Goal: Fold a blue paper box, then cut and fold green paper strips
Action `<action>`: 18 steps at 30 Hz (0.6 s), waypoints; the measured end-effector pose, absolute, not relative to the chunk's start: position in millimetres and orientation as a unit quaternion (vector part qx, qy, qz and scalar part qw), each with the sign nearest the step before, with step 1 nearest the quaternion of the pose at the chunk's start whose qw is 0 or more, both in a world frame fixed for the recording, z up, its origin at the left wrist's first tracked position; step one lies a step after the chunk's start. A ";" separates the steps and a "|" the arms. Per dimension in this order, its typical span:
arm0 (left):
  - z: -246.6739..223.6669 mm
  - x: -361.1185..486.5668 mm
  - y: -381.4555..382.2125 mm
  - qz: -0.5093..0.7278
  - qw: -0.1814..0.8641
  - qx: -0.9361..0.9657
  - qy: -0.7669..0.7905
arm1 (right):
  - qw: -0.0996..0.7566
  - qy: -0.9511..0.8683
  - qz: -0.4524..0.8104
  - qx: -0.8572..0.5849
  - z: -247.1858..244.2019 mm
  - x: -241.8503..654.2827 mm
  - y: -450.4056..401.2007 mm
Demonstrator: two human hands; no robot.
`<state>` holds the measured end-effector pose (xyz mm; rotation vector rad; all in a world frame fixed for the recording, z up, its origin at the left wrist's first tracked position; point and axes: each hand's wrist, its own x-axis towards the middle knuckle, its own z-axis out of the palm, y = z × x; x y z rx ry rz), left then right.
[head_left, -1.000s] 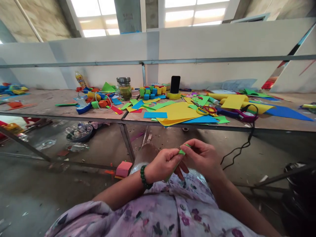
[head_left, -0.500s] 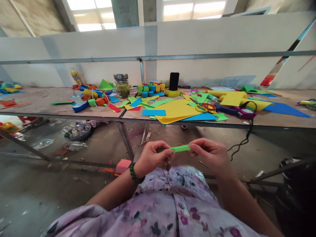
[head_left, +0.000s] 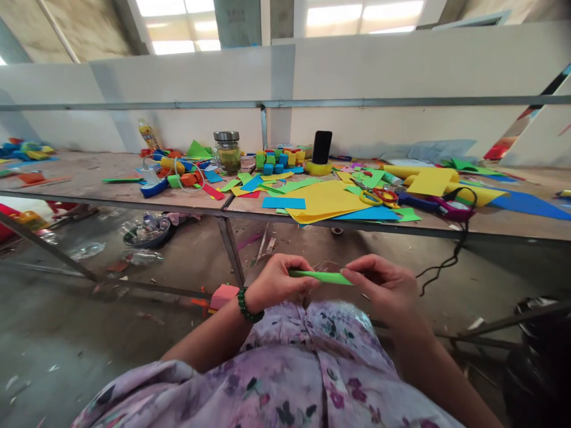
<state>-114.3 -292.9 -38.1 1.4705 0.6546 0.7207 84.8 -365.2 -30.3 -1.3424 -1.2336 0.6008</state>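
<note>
Between my two hands, above my lap and in front of the table edge, stretches a narrow green paper strip [head_left: 328, 277]. My left hand [head_left: 282, 278] pinches its left part between thumb and fingers; a dark green bead bracelet circles that wrist. At the strip's right end, my right hand [head_left: 382, 285] grips it with thumb and forefinger. The strip lies nearly level and looks folded lengthwise, though its inner side is hidden. On the table beyond are yellow sheets [head_left: 323, 201], a blue paper strip [head_left: 284, 203] and scissors [head_left: 372, 196].
A glass jar [head_left: 227, 153], colored cubes [head_left: 279, 160] and a phone [head_left: 322, 147] on a yellow stand are at the back of the table. A purple hot glue gun-like tool [head_left: 450, 207] trails a black cord on the right. A basin [head_left: 149, 232] sits underneath.
The green strip has turned from slanting up rightward to nearly level, with more of it showing at my left hand. The view has shifted slightly left.
</note>
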 end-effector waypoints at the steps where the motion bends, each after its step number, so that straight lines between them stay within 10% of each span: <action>1: -38.7 -114.9 -291.5 0.335 0.643 0.626 0.289 | 0.575 -0.519 0.252 -0.581 -30.8 84.7 -365.9; 18: -58.0 -96.1 -289.5 0.405 0.730 0.472 0.281 | 0.582 -0.462 0.418 -0.523 -39.0 52.4 -363.1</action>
